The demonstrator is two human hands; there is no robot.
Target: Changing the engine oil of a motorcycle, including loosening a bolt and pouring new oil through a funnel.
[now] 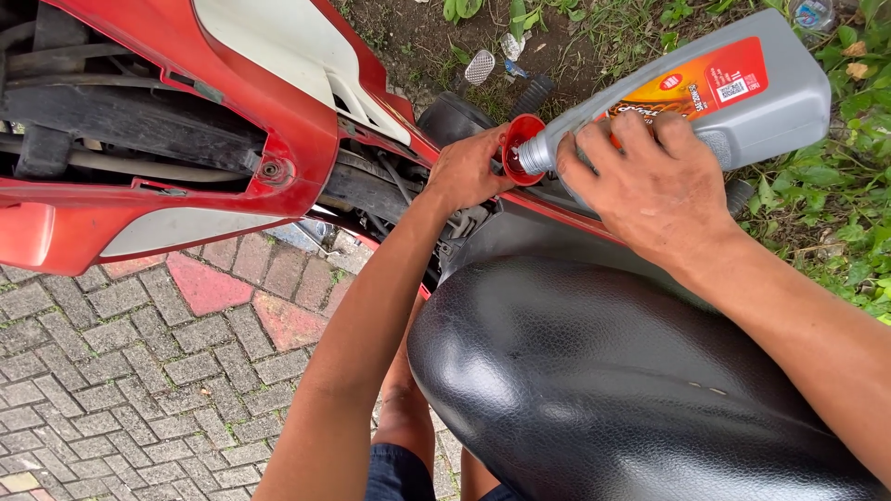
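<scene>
Now right hand (654, 181) tilts grey bottle (705, 97) into red funnel (518, 148), left hand (464, 172) steadying.

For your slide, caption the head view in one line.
Right hand tips grey bottle into red funnel held by left hand.

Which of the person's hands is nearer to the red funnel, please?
Left. The left hand grips the red funnel at its rim, while the right hand lies just beside it, around the neck of the grey bottle tipped into the funnel.
</scene>
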